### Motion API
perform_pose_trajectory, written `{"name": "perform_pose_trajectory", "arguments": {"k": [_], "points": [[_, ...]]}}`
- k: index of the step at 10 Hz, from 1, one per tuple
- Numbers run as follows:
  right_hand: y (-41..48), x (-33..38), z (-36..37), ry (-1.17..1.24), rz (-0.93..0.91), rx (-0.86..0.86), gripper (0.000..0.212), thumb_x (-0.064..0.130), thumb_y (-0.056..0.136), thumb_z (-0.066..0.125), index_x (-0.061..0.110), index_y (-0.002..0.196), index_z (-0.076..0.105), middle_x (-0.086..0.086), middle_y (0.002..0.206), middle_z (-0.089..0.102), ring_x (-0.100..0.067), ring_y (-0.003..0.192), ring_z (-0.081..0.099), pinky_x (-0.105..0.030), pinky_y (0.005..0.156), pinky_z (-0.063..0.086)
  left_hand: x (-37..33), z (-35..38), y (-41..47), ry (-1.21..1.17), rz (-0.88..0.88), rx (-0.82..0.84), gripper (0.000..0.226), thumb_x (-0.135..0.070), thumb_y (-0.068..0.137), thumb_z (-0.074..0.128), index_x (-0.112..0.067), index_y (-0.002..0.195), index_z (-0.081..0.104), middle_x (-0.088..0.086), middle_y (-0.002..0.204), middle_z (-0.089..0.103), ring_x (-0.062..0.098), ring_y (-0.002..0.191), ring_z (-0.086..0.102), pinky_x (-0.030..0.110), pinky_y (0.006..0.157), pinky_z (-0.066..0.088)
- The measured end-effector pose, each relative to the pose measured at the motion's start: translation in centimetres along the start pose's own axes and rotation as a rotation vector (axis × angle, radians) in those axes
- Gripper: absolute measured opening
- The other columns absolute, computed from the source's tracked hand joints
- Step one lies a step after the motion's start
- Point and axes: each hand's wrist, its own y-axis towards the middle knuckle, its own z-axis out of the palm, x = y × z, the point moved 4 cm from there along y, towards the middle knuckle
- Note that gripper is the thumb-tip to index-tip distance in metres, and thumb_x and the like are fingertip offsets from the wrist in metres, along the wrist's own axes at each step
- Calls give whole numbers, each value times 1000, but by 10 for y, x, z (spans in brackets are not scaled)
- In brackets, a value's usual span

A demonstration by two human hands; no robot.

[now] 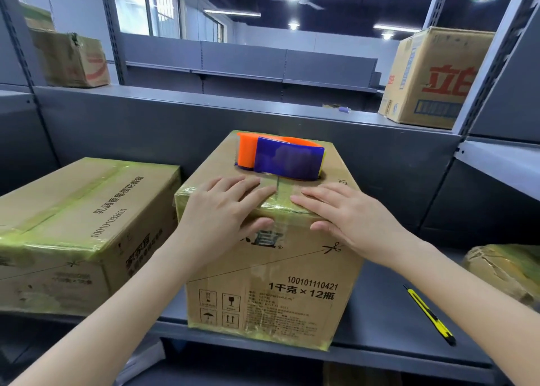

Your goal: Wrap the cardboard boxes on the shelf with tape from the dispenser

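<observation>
Left hand (pixel 225 210) and right hand (pixel 344 216) press flat, fingers straight, on the taped box (pixel 263 283) on the shelf (pixel 380 312), dispenser (pixel 280 157) resting on top, so I think this box is nearly done.

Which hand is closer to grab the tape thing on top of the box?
Probably the left hand. Both lie flat on the front edge of the box, but its fingertips almost touch the orange end of the dispenser; the right hand sits slightly farther away.
</observation>
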Motion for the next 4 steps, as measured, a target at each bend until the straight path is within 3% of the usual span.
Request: {"name": "perform_pose_trajectory", "arguments": {"k": [1, 2, 3, 4], "points": [[0, 6, -3, -46, 42, 50, 53, 49, 98, 18, 26, 133, 50, 1, 123, 62, -24, 98, 61, -37, 86, 53, -1, -2, -2, -28, -42, 28, 55, -58, 87, 36, -23, 122, 62, 1, 117, 65, 23, 101, 63, 37, 81, 49], [-2, 12, -4, -12, 131, 75, 55, 51, 95, 22, 25, 132, 53, 2, 125, 62, -24, 102, 63, -35, 87, 51, 1, -8, 0, -113, -63, 117, 63, -64, 83, 33, -25, 124, 61, -1, 121, 64, 23, 104, 62, 36, 83, 48], [-5, 26, -9, 26, 260, 96, 49, 44, 97, 31, 23, 141, 42, 1, 142, 47, -24, 125, 49, -36, 104, 38, 5, -18, -1, -219, -38, 269, 65, -63, 86, 41, -26, 140, 42, -5, 144, 43, 19, 129, 41, 32, 104, 30], [-6, 46, -15, -25, 360, 201, 52, 31, 100, 39, 17, 147, 26, -1, 153, 28, -20, 139, 28, -33, 115, 20, 9, -32, -12, -224, -2, 318, 58, -45, 91, 51, -21, 141, 38, -5, 147, 36, 20, 132, 36, 29, 107, 23]]}}
